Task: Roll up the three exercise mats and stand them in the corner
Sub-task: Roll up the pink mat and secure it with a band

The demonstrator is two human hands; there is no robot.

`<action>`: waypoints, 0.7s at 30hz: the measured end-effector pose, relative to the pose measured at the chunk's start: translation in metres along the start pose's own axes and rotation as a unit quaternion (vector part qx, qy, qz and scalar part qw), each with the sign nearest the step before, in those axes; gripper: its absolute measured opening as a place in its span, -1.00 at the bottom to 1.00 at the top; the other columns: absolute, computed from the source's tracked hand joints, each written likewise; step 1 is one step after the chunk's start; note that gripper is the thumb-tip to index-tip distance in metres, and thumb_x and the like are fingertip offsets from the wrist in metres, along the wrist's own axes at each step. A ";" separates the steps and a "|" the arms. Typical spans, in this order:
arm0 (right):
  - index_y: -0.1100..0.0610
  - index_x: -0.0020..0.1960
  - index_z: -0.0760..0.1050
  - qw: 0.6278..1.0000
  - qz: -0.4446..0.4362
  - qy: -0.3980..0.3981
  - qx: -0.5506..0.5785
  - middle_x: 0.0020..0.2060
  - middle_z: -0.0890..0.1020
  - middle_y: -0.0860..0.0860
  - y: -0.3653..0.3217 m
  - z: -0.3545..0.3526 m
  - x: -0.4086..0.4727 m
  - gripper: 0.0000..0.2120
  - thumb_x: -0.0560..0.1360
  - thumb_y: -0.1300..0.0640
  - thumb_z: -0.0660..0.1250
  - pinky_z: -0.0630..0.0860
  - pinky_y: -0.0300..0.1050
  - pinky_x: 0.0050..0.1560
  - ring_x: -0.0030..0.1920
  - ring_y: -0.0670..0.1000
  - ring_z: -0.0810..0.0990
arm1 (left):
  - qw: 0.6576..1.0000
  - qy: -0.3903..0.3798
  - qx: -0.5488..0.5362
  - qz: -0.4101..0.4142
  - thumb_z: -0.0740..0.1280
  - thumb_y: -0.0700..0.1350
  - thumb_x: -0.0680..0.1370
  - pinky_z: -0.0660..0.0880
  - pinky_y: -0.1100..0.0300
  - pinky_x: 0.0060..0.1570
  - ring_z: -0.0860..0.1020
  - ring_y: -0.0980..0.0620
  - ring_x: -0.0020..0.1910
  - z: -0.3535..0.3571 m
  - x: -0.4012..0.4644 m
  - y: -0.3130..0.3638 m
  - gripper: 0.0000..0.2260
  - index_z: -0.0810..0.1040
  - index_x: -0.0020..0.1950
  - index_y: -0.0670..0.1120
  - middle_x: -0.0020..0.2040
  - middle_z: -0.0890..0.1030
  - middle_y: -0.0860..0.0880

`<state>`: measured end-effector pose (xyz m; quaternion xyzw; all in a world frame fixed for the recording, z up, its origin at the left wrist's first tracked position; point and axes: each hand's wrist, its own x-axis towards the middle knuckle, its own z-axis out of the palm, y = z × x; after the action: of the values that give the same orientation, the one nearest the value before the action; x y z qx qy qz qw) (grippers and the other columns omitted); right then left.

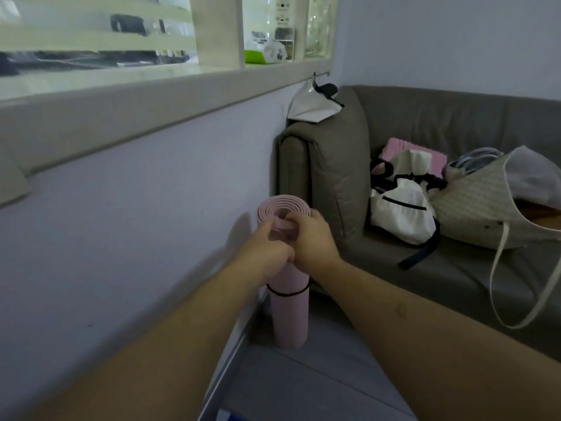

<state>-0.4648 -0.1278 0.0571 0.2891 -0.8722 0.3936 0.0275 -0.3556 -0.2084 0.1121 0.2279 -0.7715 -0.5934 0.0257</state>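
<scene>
A rolled pink exercise mat (290, 317) stands upright on the floor in the gap between the pale wall and the arm of a grey sofa. A thin black band circles the roll below my hands. My left hand (263, 250) grips the upper part of the roll from the left, thumb on its side. My right hand (312, 238) holds the top from the right, fingers curled over the spiral end. Only this one mat is in view.
The grey sofa (334, 177) stands right of the mat, with a white drawstring bag (400, 214), a pink pad (431, 153) and a woven tote (491, 208) on its seat. A window ledge (151, 95) runs along the wall above. Grey floor (303, 384) lies below.
</scene>
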 end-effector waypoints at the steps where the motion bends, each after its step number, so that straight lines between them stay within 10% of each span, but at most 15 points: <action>1: 0.01 0.44 0.55 1.000 0.004 -0.001 0.007 0.35 0.42 0.08 0.005 0.004 -0.001 -0.51 0.53 0.24 0.46 0.56 -0.07 0.24 0.07 -0.03 0.50 | 1.000 -0.003 0.012 -0.007 0.31 -0.42 0.52 0.57 0.15 -0.05 0.55 -0.10 0.25 0.002 0.002 -0.002 -0.24 0.27 0.64 0.09 0.34 0.56 -0.05; 12: 0.02 0.41 0.58 0.999 0.021 0.041 0.023 0.30 0.46 0.12 0.007 0.005 0.040 -0.53 0.54 0.30 0.37 0.42 -0.17 0.03 0.00 -0.01 0.47 | 0.998 0.024 0.052 0.037 0.28 -0.42 0.55 0.58 0.04 0.27 0.47 0.25 -0.07 0.001 0.033 0.004 -0.21 0.22 0.66 0.19 0.11 0.52 0.14; 21: -0.19 0.61 0.27 0.994 0.053 -0.064 0.068 0.60 0.11 0.17 0.015 0.021 0.050 -0.20 0.50 0.26 0.47 0.54 0.19 0.37 0.36 0.29 0.52 | 0.996 0.004 0.090 0.006 0.28 -0.41 0.51 0.65 -0.01 0.10 0.60 -0.02 0.22 0.001 0.056 -0.011 -0.08 0.01 0.69 0.24 0.48 0.50 0.00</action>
<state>-0.5108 -0.1589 0.0466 0.2682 -0.8577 0.4332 -0.0686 -0.4024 -0.2306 0.0889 0.2270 -0.8228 -0.5209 0.0114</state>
